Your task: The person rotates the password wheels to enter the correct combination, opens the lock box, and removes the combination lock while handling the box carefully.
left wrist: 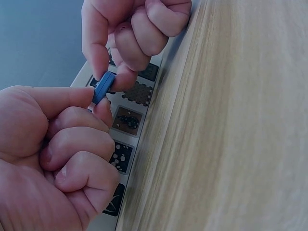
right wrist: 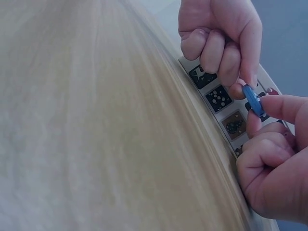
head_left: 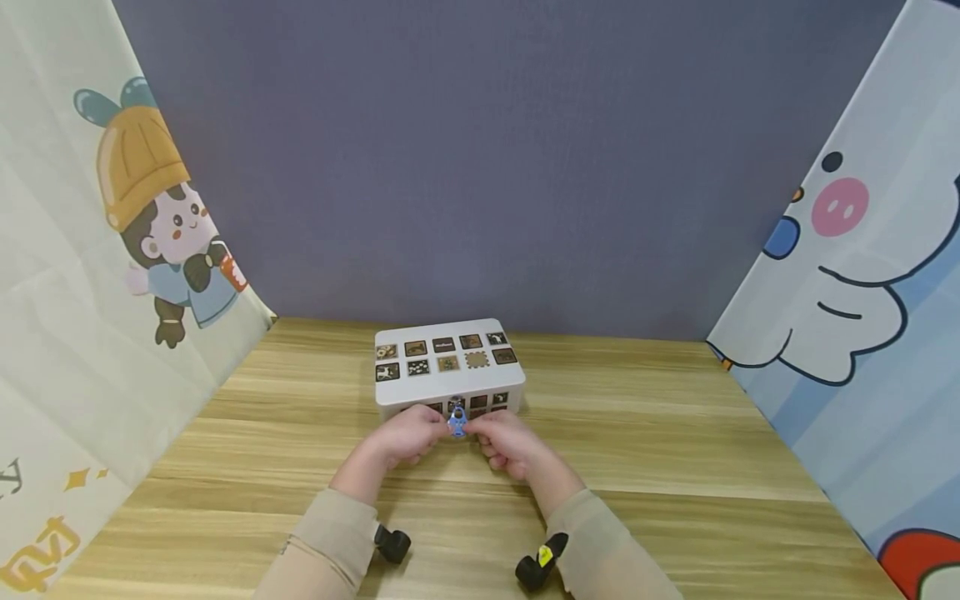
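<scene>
A small blue padlock (head_left: 457, 423) is at the clasp on the front of a white box (head_left: 442, 385) with rows of square pictures on its lid and side. My left hand (head_left: 408, 435) pinches the padlock's left edge between thumb and index finger, the other fingers curled in. From the other side my right hand (head_left: 513, 443) pinches its right edge the same way. In the left wrist view the blue body (left wrist: 103, 88) shows edge-on between both sets of fingertips. The right wrist view shows the padlock (right wrist: 253, 100) with the box's picture-covered side behind it.
The box stands on a wood-grain table (head_left: 637, 467), toward the back. A grey-purple panel (head_left: 487, 167) rises behind the table. Cartoon-printed cloths hang at the left (head_left: 67, 333) and right (head_left: 900, 400).
</scene>
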The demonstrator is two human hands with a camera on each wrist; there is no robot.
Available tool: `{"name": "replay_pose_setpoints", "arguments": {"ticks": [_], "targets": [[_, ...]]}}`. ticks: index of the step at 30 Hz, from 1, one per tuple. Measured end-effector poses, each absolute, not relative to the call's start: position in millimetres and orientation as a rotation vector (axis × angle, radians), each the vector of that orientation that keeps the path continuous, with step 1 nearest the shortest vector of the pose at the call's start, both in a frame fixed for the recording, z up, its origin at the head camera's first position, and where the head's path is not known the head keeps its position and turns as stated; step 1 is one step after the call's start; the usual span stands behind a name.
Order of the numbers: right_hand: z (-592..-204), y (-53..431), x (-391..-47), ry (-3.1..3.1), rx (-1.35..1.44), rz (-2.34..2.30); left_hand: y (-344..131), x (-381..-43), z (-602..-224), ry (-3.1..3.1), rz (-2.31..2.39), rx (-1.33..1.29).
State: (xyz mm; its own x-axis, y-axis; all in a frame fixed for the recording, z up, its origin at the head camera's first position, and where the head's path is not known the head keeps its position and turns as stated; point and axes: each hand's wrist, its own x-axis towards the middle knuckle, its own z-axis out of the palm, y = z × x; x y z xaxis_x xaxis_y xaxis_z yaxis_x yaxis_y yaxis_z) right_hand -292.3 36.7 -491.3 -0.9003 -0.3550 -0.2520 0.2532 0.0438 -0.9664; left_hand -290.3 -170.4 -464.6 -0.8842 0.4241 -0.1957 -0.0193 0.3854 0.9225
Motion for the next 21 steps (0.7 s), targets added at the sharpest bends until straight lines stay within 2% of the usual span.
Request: {"name": "replay_pose_setpoints", "arguments": {"ticks": [21], "targets": [[-488.4,34.9,-289.9,1.890,-0.099,-1.927,-169.3,-289.0,-462.6,2.237,1.517,0.339]]}}
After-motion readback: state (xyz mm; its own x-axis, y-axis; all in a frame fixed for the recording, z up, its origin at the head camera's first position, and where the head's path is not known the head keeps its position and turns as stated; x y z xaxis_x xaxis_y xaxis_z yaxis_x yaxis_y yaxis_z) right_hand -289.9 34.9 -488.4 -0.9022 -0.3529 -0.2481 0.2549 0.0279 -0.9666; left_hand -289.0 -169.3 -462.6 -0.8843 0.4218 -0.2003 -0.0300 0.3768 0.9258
